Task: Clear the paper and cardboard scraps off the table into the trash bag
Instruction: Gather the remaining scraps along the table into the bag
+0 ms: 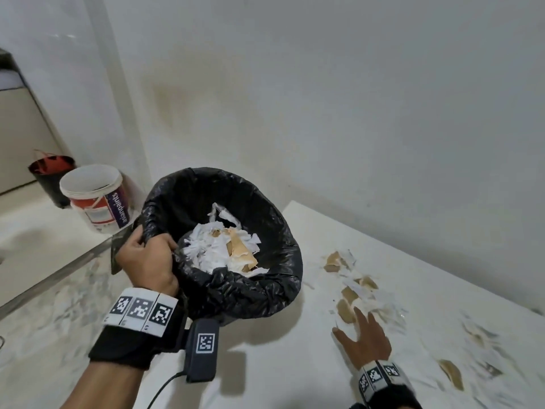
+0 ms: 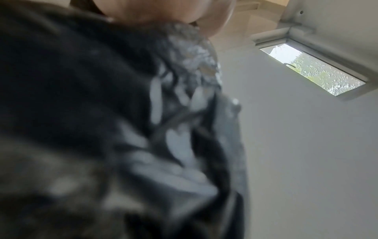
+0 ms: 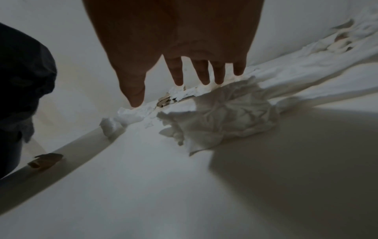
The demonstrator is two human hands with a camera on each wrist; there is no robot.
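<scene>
A black trash bag [image 1: 265,219] is held open at the table's left edge, with white paper and brown cardboard scraps [image 1: 227,249] inside. My left hand [image 1: 147,258] grips its near-left rim; the bag's plastic [image 2: 102,113] fills the left wrist view. My right hand [image 1: 364,335] reaches flat over the white table [image 1: 280,364], fingers straight and spread, holding nothing. In the right wrist view my fingers [image 3: 178,71] hover above a crumpled white paper [image 3: 223,113] and small scraps [image 3: 126,118]. More paper and cardboard scraps [image 1: 351,293] lie just beyond that hand.
Further scraps [image 1: 451,373] are scattered along the table's right side. A white paint bucket [image 1: 97,199] and a dark bucket [image 1: 51,175] stand on the floor at the left by the wall. The wall runs close behind the table.
</scene>
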